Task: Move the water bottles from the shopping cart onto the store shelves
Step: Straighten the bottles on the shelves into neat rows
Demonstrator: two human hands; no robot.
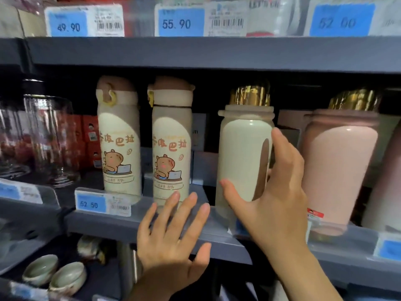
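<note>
Head view: cream steel bottle with gold cap (243,157) stands upright on the grey middle shelf (134,227). Our right hand (275,192) cups its side, fingers spread, barely curled; left hand (171,237) hovers flat, empty. We judge it rigid, smooth, slippery, top-heavy: take it mid-body. Capybara-print bottle (171,153) and pink gold-capped bottle (338,170) crowd both sides.

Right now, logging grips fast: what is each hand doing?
Left hand: open, fingers spread, holding nothing.
Right hand: open around the cream gold-capped bottle, not clearly gripping.
</note>
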